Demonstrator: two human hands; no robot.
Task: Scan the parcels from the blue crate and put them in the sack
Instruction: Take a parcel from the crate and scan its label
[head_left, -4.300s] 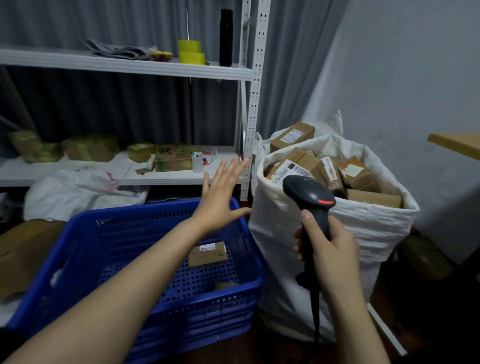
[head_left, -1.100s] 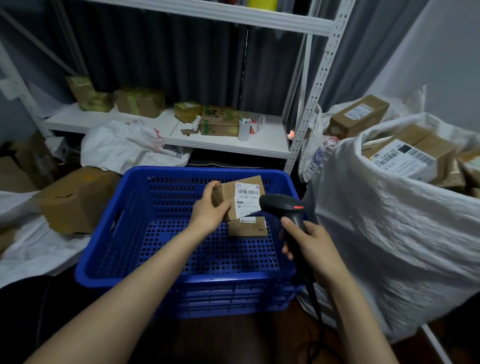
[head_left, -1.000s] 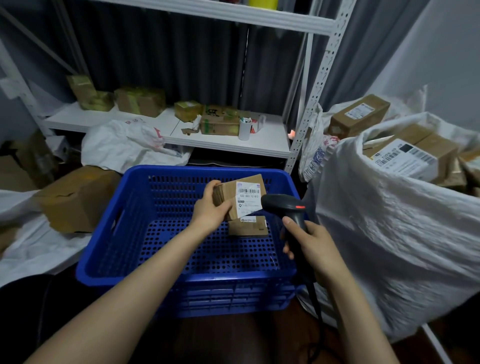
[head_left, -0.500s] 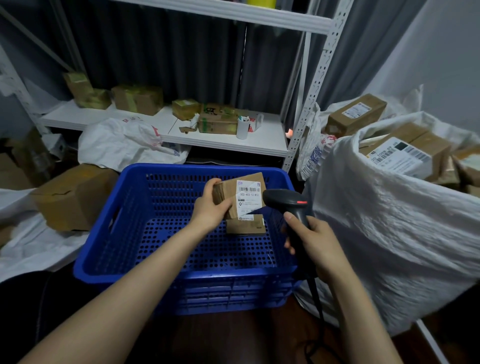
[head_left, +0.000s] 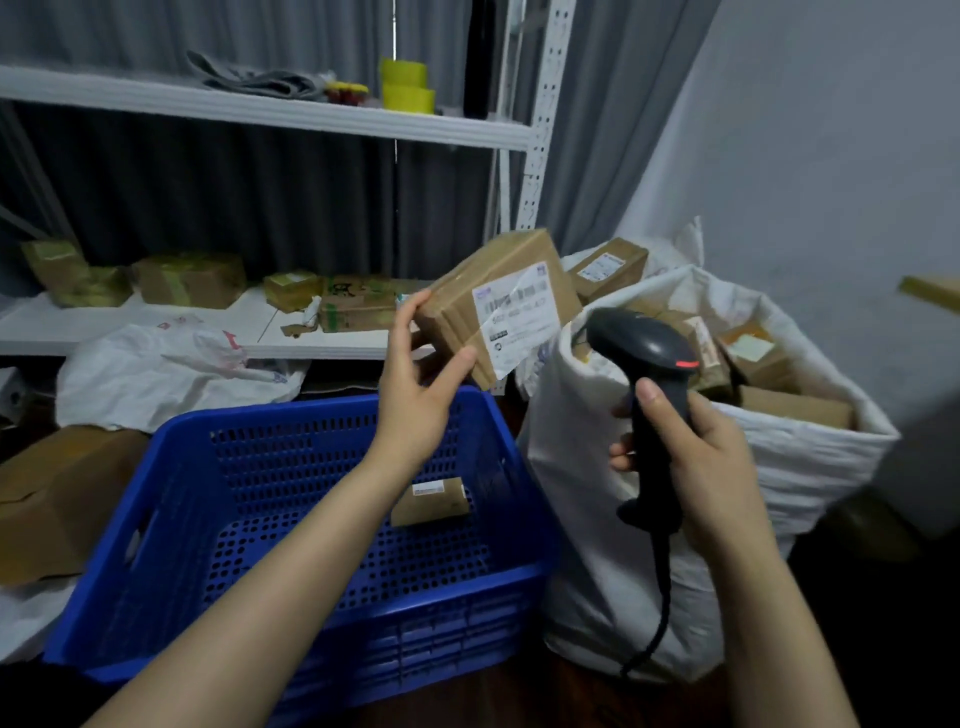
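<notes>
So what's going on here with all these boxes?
A person is sorting parcels. Their left hand holds a brown cardboard parcel with a white label up above the blue plastic crate, beside the white woven sack already full of boxes. Their right hand grips a black handheld scanner in front of the sack. One small brown parcel lies in the crate.

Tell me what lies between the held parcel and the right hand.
Head view: only the scanner, whose handle the right hand grips, beside the parcel.

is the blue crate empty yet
Not empty: one small parcel lies on the blue crate's floor.
</notes>
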